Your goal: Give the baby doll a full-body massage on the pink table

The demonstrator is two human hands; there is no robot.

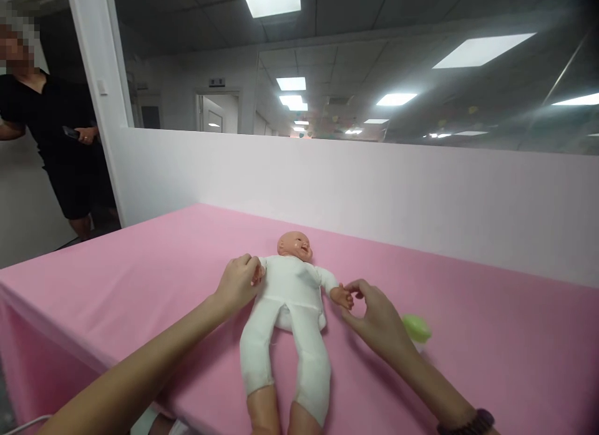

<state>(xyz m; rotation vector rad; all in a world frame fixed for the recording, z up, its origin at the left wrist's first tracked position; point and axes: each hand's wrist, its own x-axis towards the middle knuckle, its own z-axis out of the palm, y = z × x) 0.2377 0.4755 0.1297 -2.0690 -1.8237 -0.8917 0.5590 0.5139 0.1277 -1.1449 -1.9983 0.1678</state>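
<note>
A baby doll (292, 285) with a white cloth body and bare plastic head, hands and lower legs lies on its back, head away from me. My left hand (241, 278) is closed around the doll's arm at the left, and the doll's small fingers show beside my curled ones. At the right, the thumb and forefinger of my right hand (374, 313) sit on either side of the doll's other hand (342, 296), pinching it lightly. Behind my right wrist lies a light green object (416, 328), partly hidden and too blurred to name.
A pink cloth (154, 254) covers the table, its edge dropping at the left. A white low wall (374, 185) with glass above it runs along the back. A person (60, 129) in black stands at the far left by the doorway, holding a dark phone-like object.
</note>
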